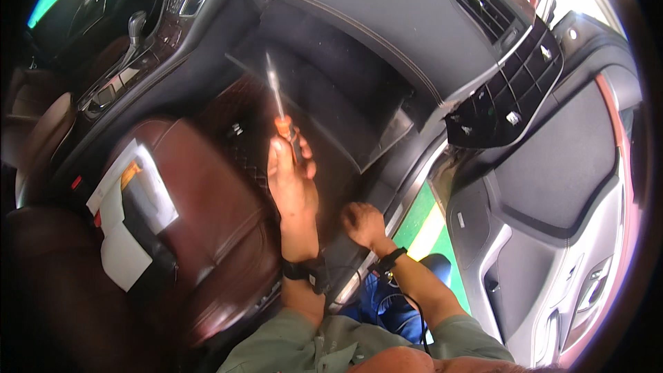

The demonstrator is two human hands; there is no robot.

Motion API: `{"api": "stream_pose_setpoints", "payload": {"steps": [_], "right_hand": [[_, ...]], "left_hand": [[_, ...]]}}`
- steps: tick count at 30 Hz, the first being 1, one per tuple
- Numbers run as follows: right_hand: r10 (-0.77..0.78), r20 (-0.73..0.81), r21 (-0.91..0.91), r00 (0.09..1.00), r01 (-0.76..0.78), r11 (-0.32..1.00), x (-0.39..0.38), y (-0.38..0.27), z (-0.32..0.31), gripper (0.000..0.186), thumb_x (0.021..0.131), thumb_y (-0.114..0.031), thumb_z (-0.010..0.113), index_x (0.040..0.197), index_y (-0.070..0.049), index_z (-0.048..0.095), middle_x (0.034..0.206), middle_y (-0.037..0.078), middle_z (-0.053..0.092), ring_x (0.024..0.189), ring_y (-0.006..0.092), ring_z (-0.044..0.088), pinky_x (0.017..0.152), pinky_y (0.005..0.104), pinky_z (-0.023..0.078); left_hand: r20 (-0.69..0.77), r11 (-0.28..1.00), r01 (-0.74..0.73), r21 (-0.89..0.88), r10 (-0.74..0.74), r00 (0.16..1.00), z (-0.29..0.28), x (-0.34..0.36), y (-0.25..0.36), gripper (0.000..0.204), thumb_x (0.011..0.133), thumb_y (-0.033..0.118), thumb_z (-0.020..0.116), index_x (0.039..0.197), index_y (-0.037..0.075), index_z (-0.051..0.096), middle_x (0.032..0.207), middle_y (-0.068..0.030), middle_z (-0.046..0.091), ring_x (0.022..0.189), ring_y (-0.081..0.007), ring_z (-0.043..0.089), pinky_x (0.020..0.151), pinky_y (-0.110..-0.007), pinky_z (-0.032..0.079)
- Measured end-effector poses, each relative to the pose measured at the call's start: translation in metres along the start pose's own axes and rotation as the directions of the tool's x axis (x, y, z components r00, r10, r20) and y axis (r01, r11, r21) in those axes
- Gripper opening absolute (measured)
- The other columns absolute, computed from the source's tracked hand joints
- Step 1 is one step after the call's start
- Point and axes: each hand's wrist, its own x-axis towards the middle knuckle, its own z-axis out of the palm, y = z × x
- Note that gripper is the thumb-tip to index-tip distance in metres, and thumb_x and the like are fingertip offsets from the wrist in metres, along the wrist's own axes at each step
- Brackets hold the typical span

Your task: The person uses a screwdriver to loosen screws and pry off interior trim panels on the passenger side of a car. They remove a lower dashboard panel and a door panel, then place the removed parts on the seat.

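My left hand is raised over the front footwell, with its fingers wrapped round a screwdriver. The screwdriver has an orange and dark handle and a long metal shaft that points up toward the dark panel under the dashboard. Its tip stands out in front of the panel; whether it touches anything I cannot tell. Lower and to the right, my right hand is curled beside the door sill. Its fingers are turned under, so anything inside them is hidden.
A brown leather seat lies left, with papers and a black folder on it. The grey dashboard spans the top. Its exposed black side panel faces the open door. A cable runs by my right forearm.
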Motion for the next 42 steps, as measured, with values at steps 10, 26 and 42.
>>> {"api": "stream_pose_setpoints", "payload": {"steps": [10, 26, 42], "right_hand": [[-0.049, -0.101, 0.043, 0.994, 0.054, 0.998, -0.002, 0.013, 0.003, 0.016, 0.089, -0.024, 0.066, 0.099, -0.012, 0.069, 0.095, 0.01, 0.072, 0.094, 0.0346, 0.066, 0.084, 0.0462, 0.053], [-0.015, -0.124, 0.096, 0.992, 0.027, 0.995, 0.003, -0.001, 0.006, 0.011, 0.085, -0.018, 0.07, 0.093, -0.01, 0.07, 0.091, 0.012, 0.071, 0.088, 0.036, 0.066, 0.08, 0.0457, 0.053], [-0.011, -0.111, -0.043, 0.994, 0.006, 0.999, 0.002, 0.019, 0.019, 0.014, 0.075, 0.001, 0.072, 0.086, -0.006, 0.067, 0.082, 0.013, 0.068, 0.076, 0.036, 0.063, 0.069, 0.0425, 0.051]], "left_hand": [[-0.069, 0.983, 0.085, 0.164, -0.075, 0.995, 0.008, 0.04, 0.053, 0.037, 0.105, 0.048, 0.056, 0.13, 0.021, 0.064, 0.105, 0.0042, 0.064, 0.088, -0.0112, 0.059, 0.072, -0.027, 0.044], [-0.071, 0.7, 0.039, 0.713, 0.016, 0.997, -0.056, 0.249, 0.108, 0.025, 0.104, 0.036, 0.061, 0.107, 0.011, 0.067, 0.09, 0.0003, 0.065, 0.076, -0.0124, 0.058, 0.062, -0.028, 0.043], [0.096, 0.472, -0.117, 0.874, 0.069, 0.993, 0.001, 0.257, 0.077, 0.04, 0.101, 0.033, 0.062, 0.076, 0.002, 0.067, 0.068, -0.0043, 0.059, 0.059, -0.0163, 0.05, 0.057, -0.035, 0.038]]}}
